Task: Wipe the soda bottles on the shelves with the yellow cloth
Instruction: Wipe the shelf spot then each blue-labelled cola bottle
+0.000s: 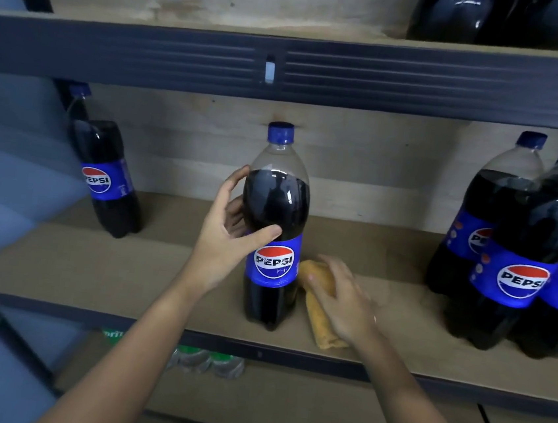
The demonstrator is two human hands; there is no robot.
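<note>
A tall Pepsi bottle (276,211) with a blue cap stands upright near the front of the middle shelf (127,264). My left hand (230,237) wraps its upper body, thumb across the front and fingers behind. Just right of the bottle's base lies the folded yellow cloth (320,314), flat on the shelf. My right hand (344,297) rests on top of the cloth, fingers curled over its far end beside the bottle.
One smaller Pepsi bottle (104,172) stands at the back left of the same shelf. A cluster of large Pepsi bottles (520,257) fills the right side. More dark bottles (497,20) sit on the shelf above, and green-capped bottles (207,360) on the one below.
</note>
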